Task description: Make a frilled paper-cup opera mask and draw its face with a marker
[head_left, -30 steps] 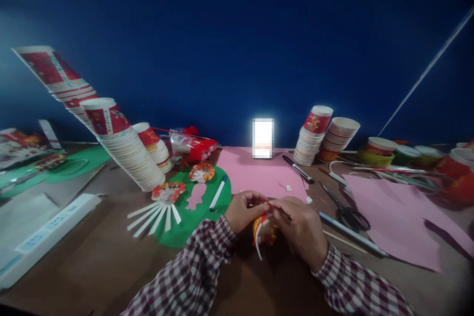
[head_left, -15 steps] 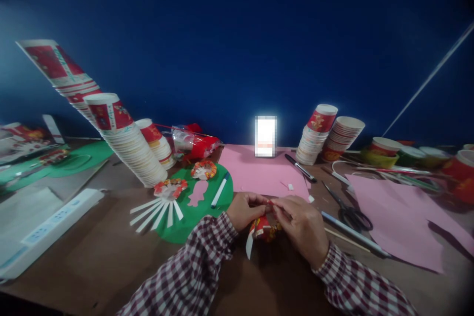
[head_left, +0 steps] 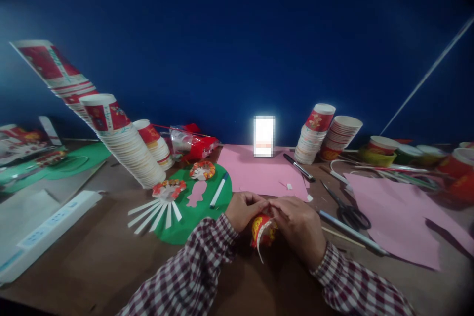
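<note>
Between my two hands is a red and yellow cut paper cup (head_left: pixel 262 232), with a white-edged strip curling down from it. My left hand (head_left: pixel 245 211) pinches its far side with thumb and forefinger. From the right, my right hand (head_left: pixel 299 224) closes on the same piece, its fingertips meeting the left ones; the fingertips hide part of it. To the left, on a green paper sheet (head_left: pixel 174 232), lie a cup cut into white strips (head_left: pixel 168 190), a smaller curled cup piece (head_left: pixel 202 171), a pink paper cutout (head_left: pixel 196 194) and a marker (head_left: pixel 218 190).
Tall leaning cup stacks (head_left: pixel 124 145) stand on the left, shorter stacks (head_left: pixel 314 133) at back right. A glowing, blurred-out screen (head_left: pixel 264 137) stands behind pink paper (head_left: pixel 255 170). Black scissors (head_left: pixel 351 216), a long rod (head_left: pixel 351 232) and more pink paper (head_left: pixel 400 224) lie right; a power strip (head_left: pixel 48 232) lies left.
The cup piece has turned in my fingers: its strip now curls down across the front instead of sticking out at the left. Both hands stay pinched in nearly the same place.
</note>
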### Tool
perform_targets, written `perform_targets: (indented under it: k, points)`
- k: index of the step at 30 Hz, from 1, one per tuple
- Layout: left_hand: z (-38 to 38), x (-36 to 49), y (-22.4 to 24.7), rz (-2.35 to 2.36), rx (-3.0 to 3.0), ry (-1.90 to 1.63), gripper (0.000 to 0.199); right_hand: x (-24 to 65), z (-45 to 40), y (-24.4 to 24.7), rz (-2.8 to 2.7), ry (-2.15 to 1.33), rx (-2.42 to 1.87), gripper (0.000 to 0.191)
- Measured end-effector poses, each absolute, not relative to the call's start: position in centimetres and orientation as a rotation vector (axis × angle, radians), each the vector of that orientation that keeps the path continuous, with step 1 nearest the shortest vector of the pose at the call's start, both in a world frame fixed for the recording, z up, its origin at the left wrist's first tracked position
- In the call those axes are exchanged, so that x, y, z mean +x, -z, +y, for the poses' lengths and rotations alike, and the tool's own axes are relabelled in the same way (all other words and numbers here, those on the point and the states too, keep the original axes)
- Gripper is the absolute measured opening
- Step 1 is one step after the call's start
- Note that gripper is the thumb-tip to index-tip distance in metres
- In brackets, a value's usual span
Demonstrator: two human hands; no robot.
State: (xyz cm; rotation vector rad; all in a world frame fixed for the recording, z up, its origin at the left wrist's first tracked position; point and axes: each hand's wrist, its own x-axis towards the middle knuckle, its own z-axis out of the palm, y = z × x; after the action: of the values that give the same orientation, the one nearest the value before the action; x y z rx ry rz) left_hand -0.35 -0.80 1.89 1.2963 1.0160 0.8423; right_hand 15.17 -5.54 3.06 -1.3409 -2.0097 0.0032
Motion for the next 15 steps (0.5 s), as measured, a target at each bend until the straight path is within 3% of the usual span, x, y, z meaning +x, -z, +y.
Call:
perform_targets:
  k: [6, 15]
  points:
    - [-0.77, -0.32, -1.74, 0.983, 1.285, -0.868, 0.029, 15.38, -5.19, -2.81, -1.95, -0.163, -1.314, 0.018]
    - [-0.75, -0.25, -1.72, 0.954, 1.236, -0.899, 0.024, 15.62, -5.11, -3.21, -1.94, -0.291, -1.305, 0.037]
